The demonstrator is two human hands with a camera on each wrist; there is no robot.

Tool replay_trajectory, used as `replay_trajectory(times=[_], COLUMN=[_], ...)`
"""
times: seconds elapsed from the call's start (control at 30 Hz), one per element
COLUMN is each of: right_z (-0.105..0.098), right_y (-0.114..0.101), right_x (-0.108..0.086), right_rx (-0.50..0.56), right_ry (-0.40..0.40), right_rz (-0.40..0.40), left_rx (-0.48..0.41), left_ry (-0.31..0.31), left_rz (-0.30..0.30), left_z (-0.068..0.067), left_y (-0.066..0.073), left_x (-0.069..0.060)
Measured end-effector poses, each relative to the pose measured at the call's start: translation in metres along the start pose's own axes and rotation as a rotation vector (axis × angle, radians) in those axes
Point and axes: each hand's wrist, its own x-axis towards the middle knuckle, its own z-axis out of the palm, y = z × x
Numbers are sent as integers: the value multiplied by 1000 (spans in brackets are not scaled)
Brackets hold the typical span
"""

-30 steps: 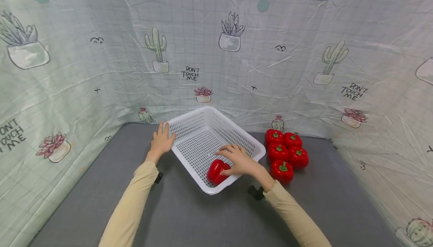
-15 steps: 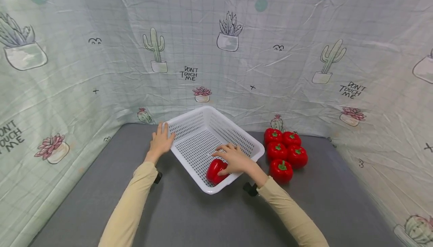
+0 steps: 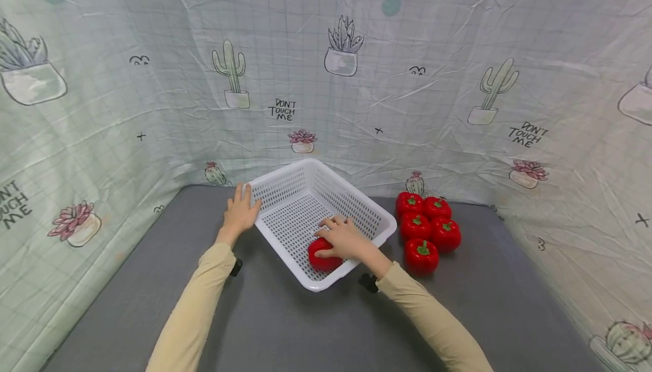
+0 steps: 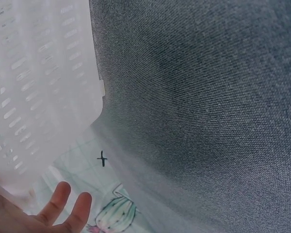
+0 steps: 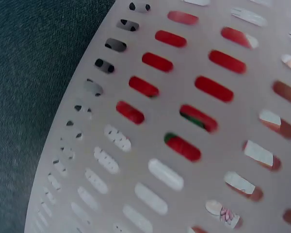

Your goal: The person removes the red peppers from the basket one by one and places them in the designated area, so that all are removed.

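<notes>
A white slotted plastic basket [image 3: 277, 244] stands on the grey surface, turned with one corner toward me. Inside, near its front corner, lies a red bell pepper [image 3: 322, 263]. My right hand [image 3: 348, 240] reaches over the basket's right rim and holds that pepper, curled fingers on its far side and thumb on the near side. Through the slots in the right wrist view, the pepper [image 5: 213, 89] shows red with a bit of green. My left hand [image 3: 239, 213] touches the basket's left corner with fairly straight fingers; two fingers [image 4: 81, 209] show beside the basket wall [image 4: 43, 82].
Several more red bell peppers [image 3: 420, 256] stand in a cluster on the grey surface [image 3: 285, 332], right of the basket. A pale cloth curtain [image 3: 285, 38] printed with potted cacti surrounds the back and sides.
My right hand has moved slightly left and closed around the pepper in the basket. The pepper looks turned from its earlier pose. My left hand stays at the basket's corner.
</notes>
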Motion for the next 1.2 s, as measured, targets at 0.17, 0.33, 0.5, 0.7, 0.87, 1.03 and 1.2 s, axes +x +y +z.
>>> replay_trajectory(times=[0.17,0.33,0.5,0.7,0.87,1.03,1.2], right_z=[4,6,6,5,5,5,4], right_y=[-2,-3,-3,-5,-5,-6,-6], right_x=[3,4,5,5,6,7,6], right_rx=[-20,16,39,36,23,10,20], right_ry=[-57,-130,-181,-201,-186,-166,-125], right_rz=[9,51,42,9,-6,-22,-15], left_rx=[5,-1,-5,-2,-5,-4,-4], left_ry=[4,13,3,-1,0,2,8], left_rz=[8,12,9,7,4,-4,1], left_z=[0,-1,-1,0,0,0,-1], left_y=[2,3,3,2,1,1,1], left_x=[0,0,-1,-1,-1,-1,-2])
